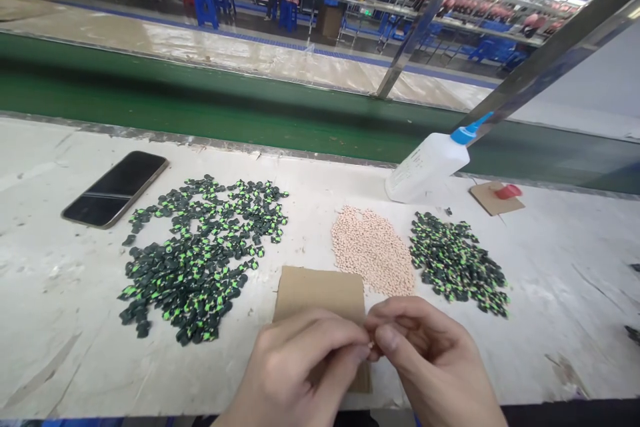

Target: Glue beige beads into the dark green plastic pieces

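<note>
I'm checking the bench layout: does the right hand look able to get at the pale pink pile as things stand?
Probably yes: the right hand is close to the pale pink pile with nothing standing between them, though it now meets the left hand.

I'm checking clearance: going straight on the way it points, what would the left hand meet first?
The left hand would likely meet the right hand; they look touching or nearly so, though depth is unclear.
</note>
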### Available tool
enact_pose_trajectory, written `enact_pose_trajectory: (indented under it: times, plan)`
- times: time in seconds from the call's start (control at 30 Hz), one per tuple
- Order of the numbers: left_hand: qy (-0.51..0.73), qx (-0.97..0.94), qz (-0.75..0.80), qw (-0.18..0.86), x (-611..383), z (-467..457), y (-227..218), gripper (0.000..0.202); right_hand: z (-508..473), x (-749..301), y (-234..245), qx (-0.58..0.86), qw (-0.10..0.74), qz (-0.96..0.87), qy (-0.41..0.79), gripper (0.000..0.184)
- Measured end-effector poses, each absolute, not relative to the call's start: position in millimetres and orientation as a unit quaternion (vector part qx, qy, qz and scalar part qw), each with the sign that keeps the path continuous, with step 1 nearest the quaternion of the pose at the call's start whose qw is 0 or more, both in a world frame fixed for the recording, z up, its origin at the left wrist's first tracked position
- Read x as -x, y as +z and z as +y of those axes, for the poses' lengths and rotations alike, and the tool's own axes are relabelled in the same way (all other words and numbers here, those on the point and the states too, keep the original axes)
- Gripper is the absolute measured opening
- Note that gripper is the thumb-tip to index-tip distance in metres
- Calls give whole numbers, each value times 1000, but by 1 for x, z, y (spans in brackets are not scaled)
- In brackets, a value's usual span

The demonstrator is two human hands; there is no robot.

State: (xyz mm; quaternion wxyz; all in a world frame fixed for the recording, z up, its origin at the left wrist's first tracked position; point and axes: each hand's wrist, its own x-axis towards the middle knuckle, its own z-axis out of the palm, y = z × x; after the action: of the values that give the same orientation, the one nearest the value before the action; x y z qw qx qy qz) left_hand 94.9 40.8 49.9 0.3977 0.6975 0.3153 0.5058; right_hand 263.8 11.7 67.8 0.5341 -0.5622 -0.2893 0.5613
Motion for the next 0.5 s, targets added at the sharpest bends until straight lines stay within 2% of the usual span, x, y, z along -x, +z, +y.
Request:
enact_pose_trajectory:
  times: [0.13,0.3,0.37,0.43,0.5]
  plan:
    - [489,-723,310,376,-89,41,49,22,10,-256,87,590,510,-305,546,27]
    - [458,-807,311,207,-82,42,44,28,13,-262,99,593,467,-345,558,33]
    - [460,-813,315,171,-80,43,42,25,15,-265,101,588,457,-326,583,37]
    - [475,-801,317,181,-79,42,41,22,15,-266,100,573,458,-303,608,35]
    - [498,-766,323,248,-80,40,40,19,15,-267,96,548,459,-306,629,28]
